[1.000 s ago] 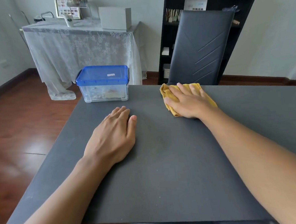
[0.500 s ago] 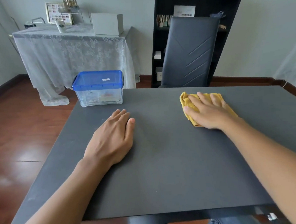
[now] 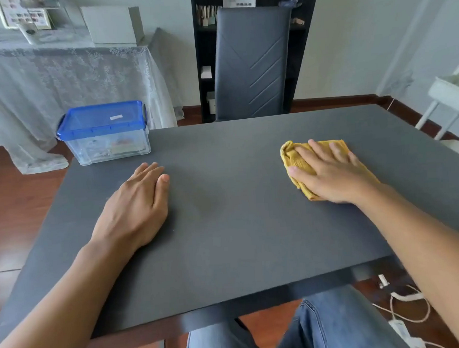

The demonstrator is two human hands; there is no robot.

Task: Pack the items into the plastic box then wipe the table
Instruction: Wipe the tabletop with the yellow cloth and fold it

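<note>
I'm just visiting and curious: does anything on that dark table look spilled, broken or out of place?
Nothing stands out. The plastic box sits upright at the table's far left corner with its blue lid on. The right hand presses a crumpled yellow cloth flat on the surface; the left hand rests palm down. No spill shows.

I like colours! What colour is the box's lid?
Blue, on the clear plastic box's lid, seen in the head view.
</note>
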